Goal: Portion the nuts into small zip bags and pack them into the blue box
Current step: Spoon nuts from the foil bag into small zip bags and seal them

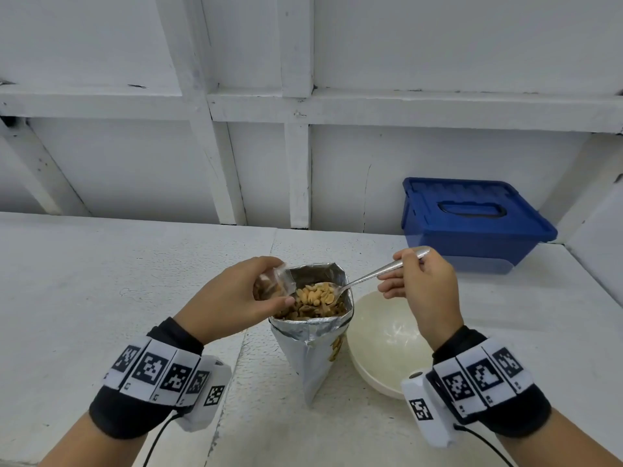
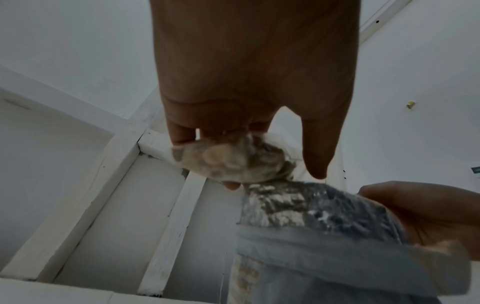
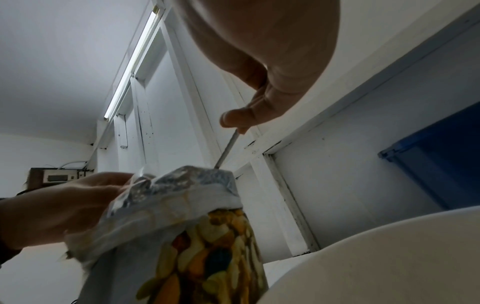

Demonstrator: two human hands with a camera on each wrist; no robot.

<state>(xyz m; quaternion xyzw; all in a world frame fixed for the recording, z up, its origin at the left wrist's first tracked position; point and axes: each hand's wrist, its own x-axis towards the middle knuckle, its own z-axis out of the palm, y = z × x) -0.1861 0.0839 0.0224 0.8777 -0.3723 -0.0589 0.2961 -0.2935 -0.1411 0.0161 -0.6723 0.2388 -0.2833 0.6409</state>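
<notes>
A foil nut bag [image 1: 312, 335] stands open near the front edge of the white desk [image 1: 101, 281], its top folded down and its mouth full of nuts [image 1: 318, 294]. The left hand [image 1: 232, 298] is at the bag's left rim, its fingers [image 1: 285, 302] curled round a small clear zip bag [image 1: 273, 281] held tilted over the opening; in the left wrist view the zip bag [image 2: 233, 162] shows pale nuts inside, though blur makes it hard to say how full it is. The right hand [image 1: 421, 284] pinches the handle of a metal spoon [image 1: 377, 273], thumb and fingers clamped on it. The spoon's bowl is heaped with nuts and sits over the foil bag's mouth, just beside the zip bag. In the right wrist view the spoon's shaft [image 3: 228, 150] runs down from the fingers [image 3: 233, 119] into the foil bag [image 3: 197, 205].

A cream bowl [image 1: 381, 342] rests on the desk just right of the foil bag. The blue box [image 1: 472, 224], lid on, sits toward the desk's far right corner against the white wall, well apart from the hands.
</notes>
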